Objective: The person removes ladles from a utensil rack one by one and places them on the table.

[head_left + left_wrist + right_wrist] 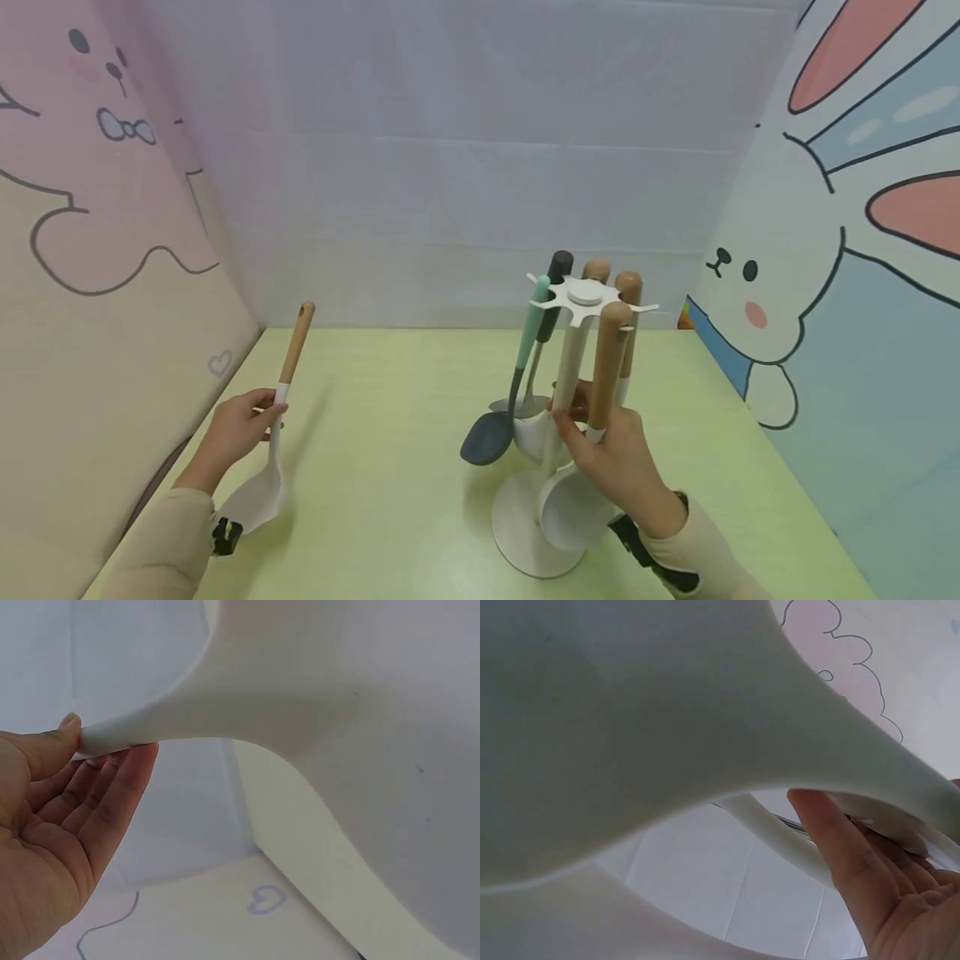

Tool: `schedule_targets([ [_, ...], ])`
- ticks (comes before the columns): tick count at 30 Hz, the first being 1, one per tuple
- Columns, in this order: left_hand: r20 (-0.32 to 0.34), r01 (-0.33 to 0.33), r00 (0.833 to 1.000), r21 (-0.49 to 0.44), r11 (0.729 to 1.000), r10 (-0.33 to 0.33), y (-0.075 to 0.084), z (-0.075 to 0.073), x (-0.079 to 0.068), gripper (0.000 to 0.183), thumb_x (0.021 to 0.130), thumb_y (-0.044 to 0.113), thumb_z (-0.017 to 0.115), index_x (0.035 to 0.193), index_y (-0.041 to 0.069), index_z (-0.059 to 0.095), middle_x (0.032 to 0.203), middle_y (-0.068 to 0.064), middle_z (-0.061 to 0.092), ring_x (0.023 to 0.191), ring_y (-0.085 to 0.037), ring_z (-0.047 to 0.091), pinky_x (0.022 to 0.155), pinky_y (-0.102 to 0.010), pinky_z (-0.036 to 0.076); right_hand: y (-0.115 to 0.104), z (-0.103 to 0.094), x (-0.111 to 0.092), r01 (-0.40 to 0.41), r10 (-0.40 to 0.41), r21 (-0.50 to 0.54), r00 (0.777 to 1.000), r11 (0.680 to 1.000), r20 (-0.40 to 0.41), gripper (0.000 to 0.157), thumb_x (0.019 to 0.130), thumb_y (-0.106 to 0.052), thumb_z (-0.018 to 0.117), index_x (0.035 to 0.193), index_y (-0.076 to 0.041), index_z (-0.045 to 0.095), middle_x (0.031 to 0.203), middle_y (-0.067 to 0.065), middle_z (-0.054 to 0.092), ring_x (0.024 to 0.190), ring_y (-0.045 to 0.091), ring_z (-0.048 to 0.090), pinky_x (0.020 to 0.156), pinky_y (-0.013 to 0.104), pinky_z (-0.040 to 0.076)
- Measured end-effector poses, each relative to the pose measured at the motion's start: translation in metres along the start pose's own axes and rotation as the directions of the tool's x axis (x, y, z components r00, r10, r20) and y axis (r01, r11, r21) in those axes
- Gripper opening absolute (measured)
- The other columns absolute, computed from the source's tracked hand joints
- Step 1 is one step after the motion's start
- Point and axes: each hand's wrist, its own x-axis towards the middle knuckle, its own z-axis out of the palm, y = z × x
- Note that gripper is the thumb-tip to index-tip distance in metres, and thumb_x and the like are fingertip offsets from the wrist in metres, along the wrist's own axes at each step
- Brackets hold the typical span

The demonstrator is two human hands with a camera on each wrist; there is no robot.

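Observation:
On the left, my left hand [238,423] pinches the white neck of a turner [258,498] with a wooden handle. Its handle points up and its broad white blade hangs down near the table. In the left wrist view, thumb and fingers [112,799] meet on the narrow neck. At right, my right hand [618,462] grips the pole of a white utensil stand [572,354], behind a hanging wooden-handled white ladle [577,510]. That ladle's white surface fills much of the right wrist view, partly hiding the grip.
Also on the stand hang a dark spatula [487,438] with a mint handle, a black-handled metal utensil [551,321] and other wooden-handled tools [628,292]. The round base [525,542] stands on a pale yellow-green table [382,467]. Cartoon-printed sheets [795,333] border the sides.

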Motion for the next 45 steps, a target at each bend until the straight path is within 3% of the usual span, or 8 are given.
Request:
schedule_targets([
  [6,0.031,0.020,0.999,0.029,0.999,-0.021,-0.021,-0.003,-0.001,0.029,0.100,0.002,0.056,0.115,-0.022,0.055,0.099,-0.031,0.065,0.086,-0.039,0.067,0.060,-0.033,0.060,0.001,0.000,0.000,0.015,-0.015,-0.016,1.000,1.000,-0.010,0.026,0.084,0.010,0.071,0.107,0.000,0.066,0.097,0.009,0.072,0.079,0.021,0.072,0.067,0.032,0.059],
  [16,0.104,0.107,0.988,0.048,0.993,-0.112,-0.052,-0.006,-0.002,0.031,0.101,0.004,0.053,0.116,-0.024,0.053,0.105,-0.038,0.061,0.080,-0.033,0.068,0.061,-0.034,0.060,0.000,0.001,-0.002,-0.007,0.006,-0.034,1.000,0.999,-0.016,0.025,0.084,0.009,0.072,0.106,0.001,0.065,0.096,0.009,0.072,0.078,0.022,0.072,0.066,0.032,0.059],
  [28,0.183,0.155,0.970,0.038,0.987,-0.159,-0.064,-0.009,0.009,0.026,0.098,0.001,0.054,0.105,-0.023,0.057,0.090,-0.028,0.066,0.071,-0.027,0.068,0.059,-0.037,0.060,-0.001,0.002,-0.001,-0.030,0.029,-0.050,0.999,0.998,-0.018,0.023,0.084,0.008,0.072,0.106,0.003,0.065,0.097,0.012,0.073,0.079,0.025,0.072,0.068,0.036,0.060],
  [32,0.229,0.176,0.955,0.069,0.982,-0.187,-0.066,-0.010,0.013,0.022,0.098,0.000,0.054,0.099,-0.022,0.058,0.082,-0.021,0.066,0.069,-0.026,0.067,0.059,-0.039,0.061,-0.003,0.002,0.000,-0.049,0.049,-0.034,0.999,0.998,-0.001,0.024,0.085,0.006,0.072,0.109,0.003,0.065,0.100,0.013,0.072,0.081,0.025,0.072,0.069,0.036,0.060],
  [38,0.274,0.233,0.928,0.098,0.968,-0.251,-0.066,-0.008,0.018,0.022,0.096,-0.001,0.057,0.098,-0.023,0.058,0.078,-0.015,0.064,0.068,-0.024,0.067,0.060,-0.039,0.061,-0.006,-0.011,0.001,-0.084,0.086,-0.055,0.996,0.995,0.027,0.040,0.081,-0.003,0.081,0.117,0.000,0.064,0.108,0.012,0.072,0.087,0.023,0.072,0.071,0.035,0.060],
  [42,0.285,0.245,0.921,0.112,0.963,-0.267,-0.066,-0.007,0.019,0.022,0.096,-0.001,0.058,0.097,-0.023,0.057,0.078,-0.015,0.063,0.068,-0.023,0.067,0.059,-0.038,0.061,-0.011,-0.035,0.003,-0.005,0.001,-0.078,0.999,0.997,-0.053,0.047,0.076,-0.009,0.086,0.118,-0.001,0.065,0.096,0.008,0.074,0.081,0.014,0.071,0.070,0.027,0.060],
  [45,0.286,0.240,0.921,0.121,0.963,-0.266,-0.065,-0.008,0.020,0.021,0.095,-0.002,0.058,0.095,-0.023,0.057,0.077,-0.014,0.063,0.067,-0.023,0.067,0.059,-0.037,0.060,-0.017,-0.055,0.011,0.144,-0.161,-0.108,0.972,0.984,-0.174,0.050,0.080,-0.028,0.086,0.113,0.005,0.066,0.083,0.006,0.072,0.077,0.004,0.068,0.072,0.018,0.057],
])
